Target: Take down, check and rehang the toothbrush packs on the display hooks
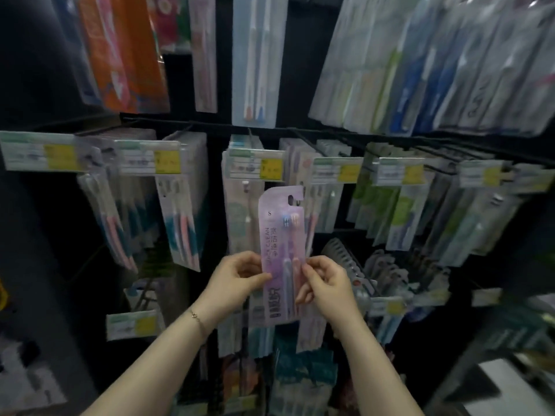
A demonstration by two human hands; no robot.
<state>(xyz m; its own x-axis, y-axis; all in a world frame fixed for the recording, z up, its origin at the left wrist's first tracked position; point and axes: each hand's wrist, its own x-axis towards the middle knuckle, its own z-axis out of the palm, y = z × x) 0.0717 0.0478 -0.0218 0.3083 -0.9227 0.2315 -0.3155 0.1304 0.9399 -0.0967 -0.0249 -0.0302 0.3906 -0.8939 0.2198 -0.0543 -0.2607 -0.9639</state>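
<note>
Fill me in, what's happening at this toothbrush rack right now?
A person holds one lilac cardboard-and-plastic two-brush toothbrush pack upright in front of the display. The left hand pinches its left edge and the right hand its right edge, both low on the pack. Its hang hole sits by a black hook tip; whether it is threaded on cannot be told. Other hanging packs fill the hooks behind, under white-and-yellow price tags.
</note>
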